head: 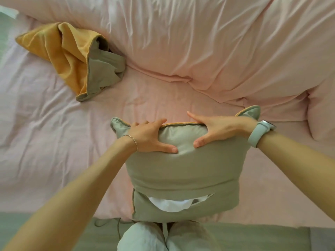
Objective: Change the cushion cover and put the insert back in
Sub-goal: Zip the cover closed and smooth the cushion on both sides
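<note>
A sage-green cushion cover (pixel 183 171) with orange piping stands filled on the near edge of the bed, against my knees. The white insert (pixel 170 205) shows through a gap in the flap opening near its bottom. My left hand (pixel 148 136) grips the top edge left of centre, thumb on the front face and fingers over the far side. My right hand (pixel 215 127) grips the top edge right of centre the same way. Both upper corners of the cover stick up empty beside my hands. A second, empty cover (pixel 72 57), orange with a green side, lies crumpled at the far left.
The bed carries a pink sheet (pixel 45 133), and a bunched pink duvet (pixel 208 42) fills the far and right side. My knees in pale trousers (pixel 145 238) touch the bed's near edge. A green floor (pixel 253 238) runs along the bottom.
</note>
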Demonstrator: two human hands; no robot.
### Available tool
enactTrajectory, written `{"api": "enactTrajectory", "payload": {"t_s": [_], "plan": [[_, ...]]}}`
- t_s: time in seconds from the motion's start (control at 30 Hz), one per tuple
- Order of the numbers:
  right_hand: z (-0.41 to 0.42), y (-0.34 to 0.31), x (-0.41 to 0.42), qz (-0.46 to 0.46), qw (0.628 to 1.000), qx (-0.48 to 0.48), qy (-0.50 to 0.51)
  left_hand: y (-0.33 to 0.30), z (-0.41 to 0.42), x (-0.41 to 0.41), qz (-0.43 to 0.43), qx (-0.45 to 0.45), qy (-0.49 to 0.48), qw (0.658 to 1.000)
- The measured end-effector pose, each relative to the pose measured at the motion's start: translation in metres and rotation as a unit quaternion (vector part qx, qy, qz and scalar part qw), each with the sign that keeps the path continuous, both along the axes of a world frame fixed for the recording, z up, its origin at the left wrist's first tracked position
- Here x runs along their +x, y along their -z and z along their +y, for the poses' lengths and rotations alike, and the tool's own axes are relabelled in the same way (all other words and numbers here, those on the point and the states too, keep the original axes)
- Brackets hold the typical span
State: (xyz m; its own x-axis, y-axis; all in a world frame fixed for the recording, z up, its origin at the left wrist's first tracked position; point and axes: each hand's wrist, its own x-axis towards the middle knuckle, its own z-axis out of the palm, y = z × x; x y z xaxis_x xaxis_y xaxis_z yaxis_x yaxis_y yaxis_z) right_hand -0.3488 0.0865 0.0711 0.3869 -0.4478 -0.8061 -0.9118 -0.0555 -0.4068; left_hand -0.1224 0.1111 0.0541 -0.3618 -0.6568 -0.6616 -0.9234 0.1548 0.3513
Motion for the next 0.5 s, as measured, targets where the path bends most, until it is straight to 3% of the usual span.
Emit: {"api": "enactTrajectory", "payload": {"t_s": [0.13,0.27,0.37,0.5], "plan": [[0.024,0.007,0.010,0.005,0.977,-0.214,-0.015,0.007,0.023,-0.010,0.030,-0.175,-0.045,0.983],[0.023,-0.023,0.013,-0.052,0.948,-0.307,0.074,-0.016,0.017,-0.011,0.129,-0.242,-0.158,0.949],[0.001,-0.077,0.013,-0.103,0.908,-0.392,0.105,-0.064,-0.008,-0.003,0.190,-0.355,-0.151,0.903],[-0.016,-0.148,0.020,-0.128,0.847,-0.510,0.085,-0.130,-0.026,0.012,0.187,-0.494,-0.132,0.839]]}}
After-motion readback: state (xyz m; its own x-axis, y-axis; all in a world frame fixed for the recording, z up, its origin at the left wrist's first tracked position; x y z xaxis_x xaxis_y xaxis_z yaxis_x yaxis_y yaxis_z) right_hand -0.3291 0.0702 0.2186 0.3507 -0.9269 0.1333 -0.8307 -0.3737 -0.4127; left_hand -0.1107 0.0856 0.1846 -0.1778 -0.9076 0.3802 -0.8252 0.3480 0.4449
